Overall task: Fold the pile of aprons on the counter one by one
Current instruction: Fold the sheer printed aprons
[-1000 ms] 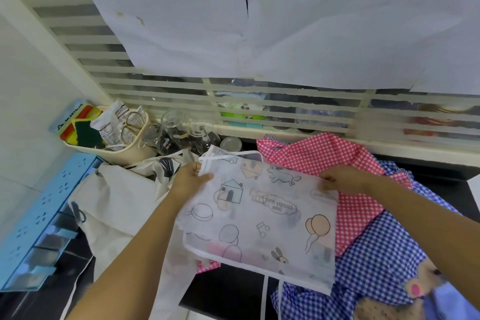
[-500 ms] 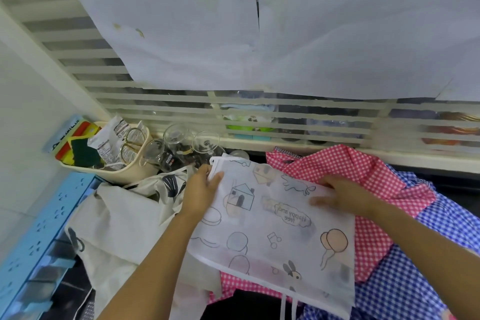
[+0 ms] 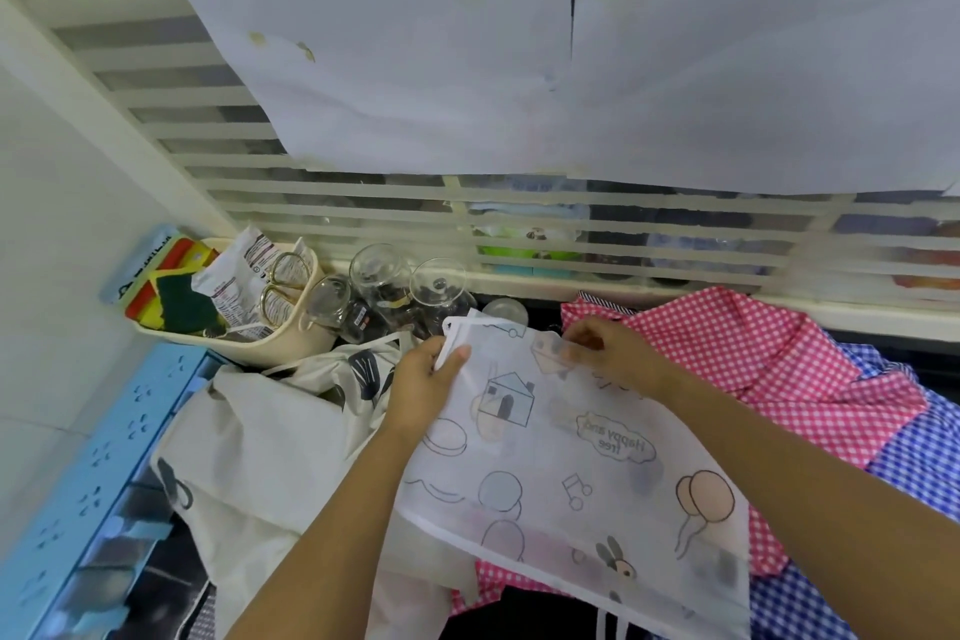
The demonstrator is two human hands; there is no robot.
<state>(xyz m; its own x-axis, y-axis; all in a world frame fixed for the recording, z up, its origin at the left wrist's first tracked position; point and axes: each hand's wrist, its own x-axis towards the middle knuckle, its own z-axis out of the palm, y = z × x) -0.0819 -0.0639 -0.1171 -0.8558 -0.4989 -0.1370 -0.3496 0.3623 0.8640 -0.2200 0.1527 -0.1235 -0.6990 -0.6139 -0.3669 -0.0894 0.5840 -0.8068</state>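
Note:
A thin white apron (image 3: 566,473) printed with houses, balloons and a bunny lies folded over the pile in the middle. My left hand (image 3: 426,382) pinches its far left corner between thumb and fingers. My right hand (image 3: 608,353) lies on the far edge just right of it, fingertips pressing the cloth. Under it spreads a pink checked apron (image 3: 753,359), and a blue checked apron (image 3: 914,473) lies at the right. A cream apron (image 3: 260,437) with dark prints is heaped at the left.
Several upturned glass jars (image 3: 384,286) stand at the back by the slatted window (image 3: 519,213). A cream basket (image 3: 280,338) with packets, sponges and scissors sits at back left. A blue perforated rack (image 3: 88,483) runs along the left. The dark counter (image 3: 524,613) shows at the bottom.
My right hand slid left along the far edge of the white apron, close to my left hand. The left hand's grip stayed on the corner. The camera moved closer.

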